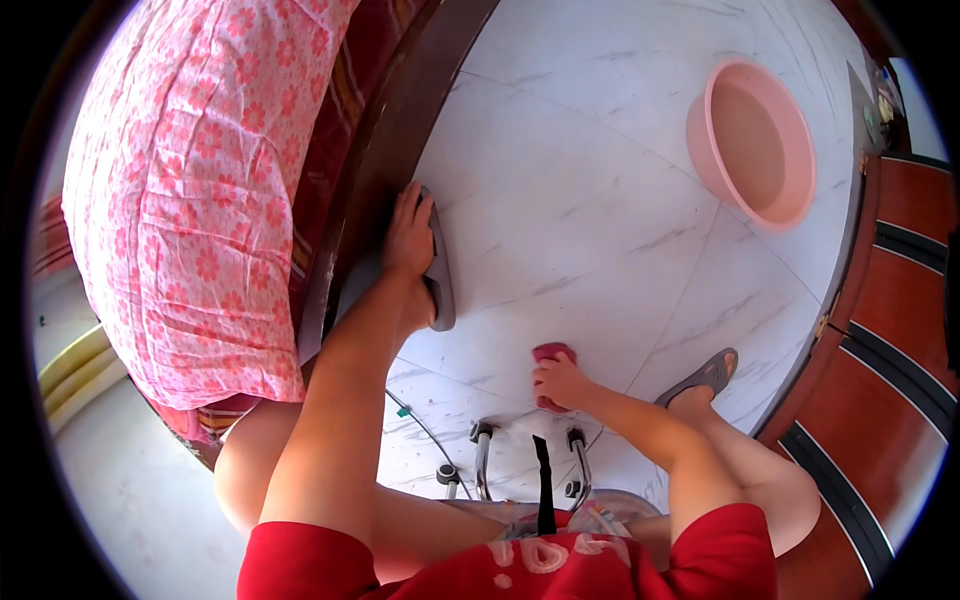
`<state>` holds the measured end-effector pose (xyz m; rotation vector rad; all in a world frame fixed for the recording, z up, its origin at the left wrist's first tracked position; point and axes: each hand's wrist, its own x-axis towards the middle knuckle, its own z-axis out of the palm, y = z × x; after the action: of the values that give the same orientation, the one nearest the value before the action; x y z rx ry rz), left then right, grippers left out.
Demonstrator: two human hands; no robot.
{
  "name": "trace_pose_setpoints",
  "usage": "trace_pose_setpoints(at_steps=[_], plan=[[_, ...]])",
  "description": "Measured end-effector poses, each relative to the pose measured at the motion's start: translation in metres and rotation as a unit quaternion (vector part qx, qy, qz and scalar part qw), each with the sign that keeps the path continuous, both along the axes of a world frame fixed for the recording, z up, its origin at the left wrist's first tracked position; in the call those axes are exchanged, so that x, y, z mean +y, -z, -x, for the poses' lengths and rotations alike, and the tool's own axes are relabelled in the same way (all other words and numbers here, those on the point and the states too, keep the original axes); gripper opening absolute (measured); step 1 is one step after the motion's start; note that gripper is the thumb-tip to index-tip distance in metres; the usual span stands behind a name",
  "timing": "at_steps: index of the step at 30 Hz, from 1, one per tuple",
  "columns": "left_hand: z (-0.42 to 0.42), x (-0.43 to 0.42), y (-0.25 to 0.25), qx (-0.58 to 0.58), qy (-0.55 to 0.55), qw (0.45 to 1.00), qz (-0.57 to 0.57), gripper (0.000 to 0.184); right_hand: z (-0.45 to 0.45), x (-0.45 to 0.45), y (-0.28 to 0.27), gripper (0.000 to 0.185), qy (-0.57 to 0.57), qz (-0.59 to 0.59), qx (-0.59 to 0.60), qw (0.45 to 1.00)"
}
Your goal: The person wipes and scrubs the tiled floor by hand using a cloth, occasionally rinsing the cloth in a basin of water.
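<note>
My right hand [560,382] is closed over a small dark red cloth [553,351], pressed against the white marbled floor [560,210]. The cloth's exact shape is partly hidden under my fingers. On the left, my left hand [408,238] rests with its fingers stretched out at the lower edge of the dark wooden bed frame [375,130]. It lies beside and partly over a grey slipper [441,285] on my left foot. Another grey slipper [708,376] is on my right foot.
A pink basin [703,140] with murky water [752,150] stands at the upper right. Pink flowered bedding [200,190] covers the bed. Brown cabinet doors [895,375] line the right side. Chrome stool legs with casters [482,460] and a thin cable [428,432] are below me.
</note>
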<state>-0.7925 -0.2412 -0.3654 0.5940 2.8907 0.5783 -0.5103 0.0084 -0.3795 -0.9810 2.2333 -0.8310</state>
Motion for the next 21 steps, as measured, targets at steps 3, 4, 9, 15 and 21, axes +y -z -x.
trace_pose_setpoints(at_steps=[3, 4, 9, 15, 21], plan=[[-0.003, 0.002, 0.007, -0.021, -0.006, 0.999, 0.035, 0.047, 0.034, 0.025, 0.001, 0.011, 0.271, 0.064, 0.055, 0.959], [-0.002, 0.002, 0.011, -0.003, 0.003, 0.999, 0.031, 0.046, 0.067, 0.037, -0.002, 0.017, 0.321, 0.066, 0.079, 0.941], [-0.001, 0.013, 0.021, 0.003, 0.0, 0.999, 0.045, 0.044, 0.223, 0.089, 0.006, 0.045, 0.523, -0.053, 0.164, 0.835], [0.004, 0.026, 0.026, 0.002, 0.005, 0.998, 0.062, 0.04, 0.117, 0.013, 0.06, 0.024, 0.383, -0.165, 0.228, 0.88], [0.001, 0.039, 0.03, -0.005, 0.001, 0.996, 0.09, 0.041, -0.024, 0.011, -0.003, 0.014, 0.197, -0.057, -0.119, 0.972]])
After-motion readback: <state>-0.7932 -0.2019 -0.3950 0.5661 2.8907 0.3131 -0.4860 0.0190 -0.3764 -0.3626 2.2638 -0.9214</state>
